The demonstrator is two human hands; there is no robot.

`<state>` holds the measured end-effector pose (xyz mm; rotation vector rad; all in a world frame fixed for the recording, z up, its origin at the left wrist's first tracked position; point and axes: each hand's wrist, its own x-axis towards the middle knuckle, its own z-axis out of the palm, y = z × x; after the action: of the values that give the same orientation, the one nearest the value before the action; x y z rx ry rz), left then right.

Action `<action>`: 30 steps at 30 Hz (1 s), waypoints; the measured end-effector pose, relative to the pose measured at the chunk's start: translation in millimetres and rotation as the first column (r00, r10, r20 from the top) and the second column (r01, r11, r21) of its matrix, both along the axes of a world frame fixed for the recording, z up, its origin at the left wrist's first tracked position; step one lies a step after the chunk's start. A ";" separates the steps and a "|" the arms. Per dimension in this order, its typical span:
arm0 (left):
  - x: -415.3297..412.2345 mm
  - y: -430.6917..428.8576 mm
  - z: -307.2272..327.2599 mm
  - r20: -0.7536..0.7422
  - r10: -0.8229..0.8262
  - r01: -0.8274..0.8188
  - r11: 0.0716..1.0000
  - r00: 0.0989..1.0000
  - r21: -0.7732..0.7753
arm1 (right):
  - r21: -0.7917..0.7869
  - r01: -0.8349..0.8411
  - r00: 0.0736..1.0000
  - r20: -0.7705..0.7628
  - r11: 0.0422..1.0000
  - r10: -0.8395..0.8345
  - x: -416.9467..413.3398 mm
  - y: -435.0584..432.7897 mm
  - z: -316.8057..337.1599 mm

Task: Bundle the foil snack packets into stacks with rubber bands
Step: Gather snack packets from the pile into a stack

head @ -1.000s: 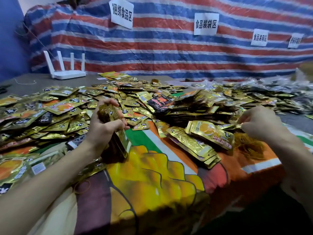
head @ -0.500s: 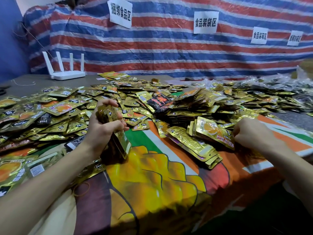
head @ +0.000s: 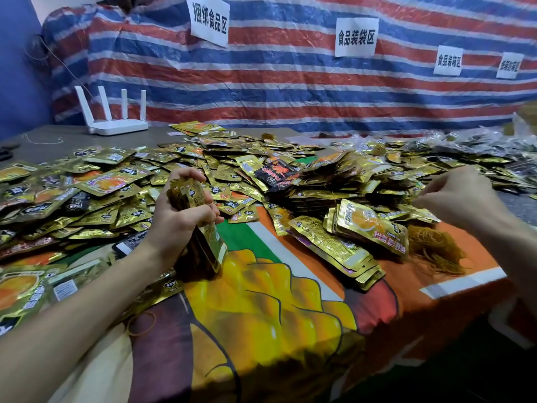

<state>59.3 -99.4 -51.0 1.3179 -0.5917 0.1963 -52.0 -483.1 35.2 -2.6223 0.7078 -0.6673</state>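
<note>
The left hand (head: 177, 225) grips an upright stack of foil packets (head: 210, 245) standing on the counter (head: 261, 301). The right hand (head: 459, 199), earlier down at the rubber-band heap (head: 436, 250), now hangs lifted above it, fingers curled; whether they pinch a band I cannot tell. Bare cloth lies between the hands, toward the near edge.

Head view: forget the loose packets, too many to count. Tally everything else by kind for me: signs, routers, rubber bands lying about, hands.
Paper signs on the tarp: 4
White router: 1
Rubber band heap: 1
Stray rubber band: 1
Hands: 2 (left hand gripping a packet stack, right hand)
Total: 9
</note>
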 end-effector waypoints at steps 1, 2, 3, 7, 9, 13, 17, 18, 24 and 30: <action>-0.4 -0.3 0.3 -0.004 -0.001 0.001 1.000 1.000 -0.003 | -0.010 -0.024 0.998 0.060 1.000 0.025 -1.4 4.9 4.6; -0.9 -0.9 0.6 -0.010 -0.004 0.004 1.000 1.000 -0.008 | -0.023 -0.062 0.991 0.117 0.998 0.065 -2.3 11.5 9.1; -1.6 -1.4 1.1 -0.017 -0.006 0.006 1.000 1.000 -0.015 | -0.034 -0.107 0.981 0.162 0.994 0.111 -2.8 19.8 13.6; -4.3 -1.5 4.1 -0.041 -0.015 0.014 0.999 0.999 -0.033 | -0.028 -0.327 0.919 0.225 0.945 0.324 -0.6 65.8 26.4; -6.1 -0.5 6.3 -0.048 -0.012 0.010 0.999 0.999 -0.044 | -0.009 -0.428 0.879 0.230 0.904 0.418 4.5 91.7 28.6; -9.7 2.0 13.0 -0.079 -0.016 0.009 0.997 0.997 -0.083 | -0.006 -0.584 0.793 0.211 0.812 0.572 25.8 147.2 21.2; -8.4 9.6 21.3 -0.169 -0.211 0.185 0.970 0.963 -0.154 | 0.005 -0.698 0.706 0.178 0.716 0.686 56.4 207.5 -0.7; -8.4 11.5 22.4 -0.179 -0.212 0.189 0.973 0.961 -0.135 | 0.012 -0.721 0.684 0.174 0.693 0.709 63.6 221.4 -7.5; -0.7 23.8 26.0 -0.328 0.011 -0.054 0.991 0.945 -0.122 | 0.095 -0.756 0.643 0.296 0.648 0.707 101.4 272.7 -35.8; 8.6 35.1 27.3 -0.301 0.137 -0.182 0.975 0.944 -0.126 | 0.522 -0.795 0.571 0.472 0.310 0.671 114.6 275.3 -53.4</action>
<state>68.0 -64.3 -23.7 1.2181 -0.2150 0.1728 62.6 -207.7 -18.2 -1.7875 -0.3394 -0.2199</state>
